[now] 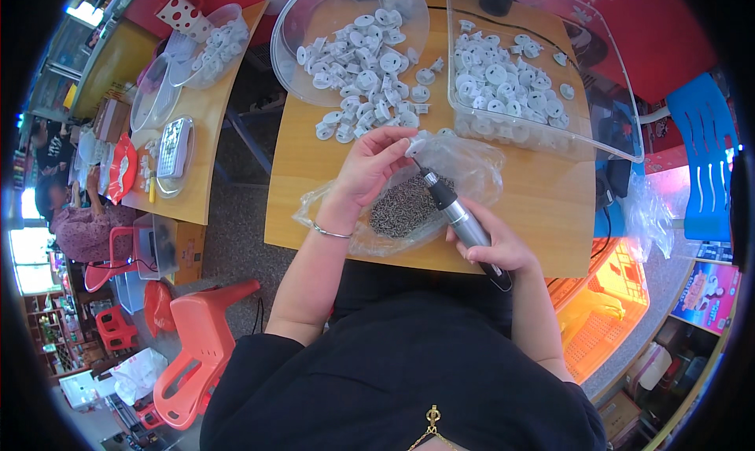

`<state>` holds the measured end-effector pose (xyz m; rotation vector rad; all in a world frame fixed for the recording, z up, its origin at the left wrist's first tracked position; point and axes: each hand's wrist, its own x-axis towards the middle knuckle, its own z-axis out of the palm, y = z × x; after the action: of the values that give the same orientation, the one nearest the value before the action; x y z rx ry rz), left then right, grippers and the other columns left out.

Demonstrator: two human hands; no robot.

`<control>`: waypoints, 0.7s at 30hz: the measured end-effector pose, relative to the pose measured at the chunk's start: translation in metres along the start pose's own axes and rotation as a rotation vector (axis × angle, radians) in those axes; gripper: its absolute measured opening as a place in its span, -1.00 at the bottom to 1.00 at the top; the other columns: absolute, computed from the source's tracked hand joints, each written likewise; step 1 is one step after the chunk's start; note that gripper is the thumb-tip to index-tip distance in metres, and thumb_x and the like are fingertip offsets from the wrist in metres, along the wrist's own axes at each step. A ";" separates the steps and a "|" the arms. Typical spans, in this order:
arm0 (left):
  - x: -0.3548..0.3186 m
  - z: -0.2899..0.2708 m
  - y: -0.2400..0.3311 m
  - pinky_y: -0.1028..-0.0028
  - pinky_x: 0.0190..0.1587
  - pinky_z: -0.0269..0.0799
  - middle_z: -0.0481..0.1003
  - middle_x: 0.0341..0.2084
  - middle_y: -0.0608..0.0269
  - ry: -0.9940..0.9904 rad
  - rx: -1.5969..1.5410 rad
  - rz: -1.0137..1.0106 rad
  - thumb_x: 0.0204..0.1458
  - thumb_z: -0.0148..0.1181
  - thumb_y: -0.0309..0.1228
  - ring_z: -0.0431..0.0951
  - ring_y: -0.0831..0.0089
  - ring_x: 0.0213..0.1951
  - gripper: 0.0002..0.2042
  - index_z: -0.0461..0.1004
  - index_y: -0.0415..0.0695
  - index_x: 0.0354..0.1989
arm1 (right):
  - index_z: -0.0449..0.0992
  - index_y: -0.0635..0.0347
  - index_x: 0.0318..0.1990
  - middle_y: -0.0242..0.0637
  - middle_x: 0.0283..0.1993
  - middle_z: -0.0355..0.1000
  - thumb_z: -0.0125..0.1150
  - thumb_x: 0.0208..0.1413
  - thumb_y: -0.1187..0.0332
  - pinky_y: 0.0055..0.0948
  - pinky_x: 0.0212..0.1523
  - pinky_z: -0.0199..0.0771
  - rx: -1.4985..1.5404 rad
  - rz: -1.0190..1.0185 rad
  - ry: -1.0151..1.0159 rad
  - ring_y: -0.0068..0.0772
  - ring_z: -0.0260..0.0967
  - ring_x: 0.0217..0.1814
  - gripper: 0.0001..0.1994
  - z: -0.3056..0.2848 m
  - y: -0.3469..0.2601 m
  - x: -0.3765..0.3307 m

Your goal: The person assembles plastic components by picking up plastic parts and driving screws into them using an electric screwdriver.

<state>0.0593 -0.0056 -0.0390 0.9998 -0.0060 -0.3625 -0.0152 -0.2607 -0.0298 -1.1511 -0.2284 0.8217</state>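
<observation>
Left hand (363,172) has its grip pinched on a small white plastic part (414,146) right above the bag of dark screws (405,207) mid-tabletop (543,207), while the right hand (494,245) stays-free clenched around a grey electric screwdriver (460,215), tip touching that part.

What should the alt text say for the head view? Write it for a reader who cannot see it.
The person's left hand holds a small white plastic part while the right hand presses an electric screwdriver to it, above a clear bag of dark screws on a wooden table.
</observation>
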 end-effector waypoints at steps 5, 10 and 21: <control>-0.001 0.001 0.000 0.49 -0.12 0.45 0.52 -0.23 0.27 0.011 0.036 0.034 0.12 0.11 -0.49 0.51 0.52 -0.18 -0.78 0.46 -0.19 -0.06 | -0.05 0.20 0.35 -0.27 -0.12 0.34 0.32 -0.21 0.44 -0.53 -0.14 0.34 0.002 0.022 -0.018 -0.54 0.27 -0.22 -0.10 0.000 -0.002 0.000; 0.000 0.005 -0.007 0.56 -0.18 0.45 0.52 -0.28 0.35 0.071 0.071 0.079 0.08 0.16 -0.48 0.48 0.63 -0.26 -0.81 0.50 -0.18 -0.12 | -0.05 0.19 0.35 -0.26 -0.12 0.34 0.29 -0.19 0.45 -0.53 -0.16 0.35 0.008 0.021 -0.012 -0.54 0.27 -0.22 -0.11 -0.002 -0.001 0.001; 0.000 0.010 -0.008 0.57 -0.20 0.44 0.53 -0.28 0.33 0.102 0.143 0.154 0.07 0.17 -0.49 0.47 0.65 -0.29 -0.82 0.52 -0.22 -0.15 | -0.04 0.18 0.34 -0.25 -0.14 0.33 0.27 -0.15 0.37 -0.57 -0.29 0.35 -0.053 0.020 0.028 -0.55 0.27 -0.28 -0.14 0.004 -0.001 0.000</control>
<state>0.0548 -0.0180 -0.0402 1.1508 -0.0165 -0.1713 -0.0168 -0.2583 -0.0272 -1.2153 -0.2169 0.8213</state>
